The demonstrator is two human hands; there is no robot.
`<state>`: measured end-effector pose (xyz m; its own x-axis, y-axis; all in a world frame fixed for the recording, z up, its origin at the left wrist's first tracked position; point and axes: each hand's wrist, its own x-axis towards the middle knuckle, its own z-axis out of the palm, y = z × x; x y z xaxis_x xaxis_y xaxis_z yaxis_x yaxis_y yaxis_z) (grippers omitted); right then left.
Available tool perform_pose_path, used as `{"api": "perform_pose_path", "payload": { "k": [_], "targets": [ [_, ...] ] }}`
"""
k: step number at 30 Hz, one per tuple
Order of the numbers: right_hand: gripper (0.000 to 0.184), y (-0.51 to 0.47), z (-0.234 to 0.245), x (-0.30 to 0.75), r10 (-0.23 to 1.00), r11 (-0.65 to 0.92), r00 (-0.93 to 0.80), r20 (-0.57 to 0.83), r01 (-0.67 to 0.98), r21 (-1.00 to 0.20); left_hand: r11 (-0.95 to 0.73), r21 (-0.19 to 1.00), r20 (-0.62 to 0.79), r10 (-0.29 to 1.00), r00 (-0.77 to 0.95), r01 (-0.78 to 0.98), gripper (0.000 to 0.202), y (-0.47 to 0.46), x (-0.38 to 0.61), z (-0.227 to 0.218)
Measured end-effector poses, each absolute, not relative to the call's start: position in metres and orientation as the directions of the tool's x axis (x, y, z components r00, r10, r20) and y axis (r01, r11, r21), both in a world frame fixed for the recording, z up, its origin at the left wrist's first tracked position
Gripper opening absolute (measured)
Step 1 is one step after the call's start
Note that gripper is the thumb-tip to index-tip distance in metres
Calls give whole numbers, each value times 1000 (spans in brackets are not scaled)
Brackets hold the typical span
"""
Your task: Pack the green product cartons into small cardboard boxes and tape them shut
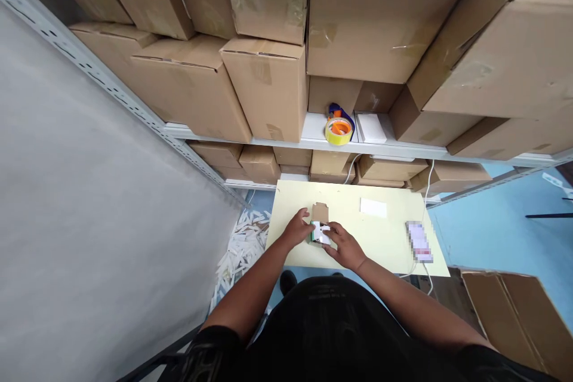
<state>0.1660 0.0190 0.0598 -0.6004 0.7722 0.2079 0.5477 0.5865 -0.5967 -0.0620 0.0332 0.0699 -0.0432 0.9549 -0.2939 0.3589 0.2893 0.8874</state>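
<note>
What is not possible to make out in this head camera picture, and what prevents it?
- Head view: the white item in the small box is too small, and partly under the fingers of the right hand.
- Whether the left hand grips the box or only touches it: too small.
- The flat device on the table is pixelated.
- The brown carton at lower right is cut off by the edge.

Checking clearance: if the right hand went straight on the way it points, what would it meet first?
The right hand touches the small box, so that comes first; just past it, probably the left hand.
</note>
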Motion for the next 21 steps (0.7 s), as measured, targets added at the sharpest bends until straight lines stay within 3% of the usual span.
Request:
{"api": "perform_pose_path", "payload": {
  "k": [2, 4, 8, 11, 18, 21],
  "targets": [
    [37, 22, 60, 166, 786, 572, -581, 212, 552, -606, 253, 910, -292, 954, 73, 329, 63, 42, -65, 74],
    [42, 24, 60, 166, 812, 535, -550, 195, 567, -627, 150, 922, -210, 968, 136, 357, 56, 39, -67, 79],
    [61, 24, 58, 163, 865, 427, -482, 136, 567, -704, -20, 902, -54, 986, 159, 430, 39, 17, -70, 83],
    [65, 22, 56, 161, 898, 360, -426, 112, 562, -745, -109, 886, 24, 981, 191, 450, 37, 4, -72, 81],
    [50, 22, 56, 161, 866, 449, -451, 218, 505, -738, -346, 728, 206, 934, 292, 593, 45, 0, -78, 71],
    [47, 22, 54, 161, 860, 457, -461, 219, 506, -731, -417, 644, 269, 908, 320, 641, 36, -1, -77, 67]
  ]
}}
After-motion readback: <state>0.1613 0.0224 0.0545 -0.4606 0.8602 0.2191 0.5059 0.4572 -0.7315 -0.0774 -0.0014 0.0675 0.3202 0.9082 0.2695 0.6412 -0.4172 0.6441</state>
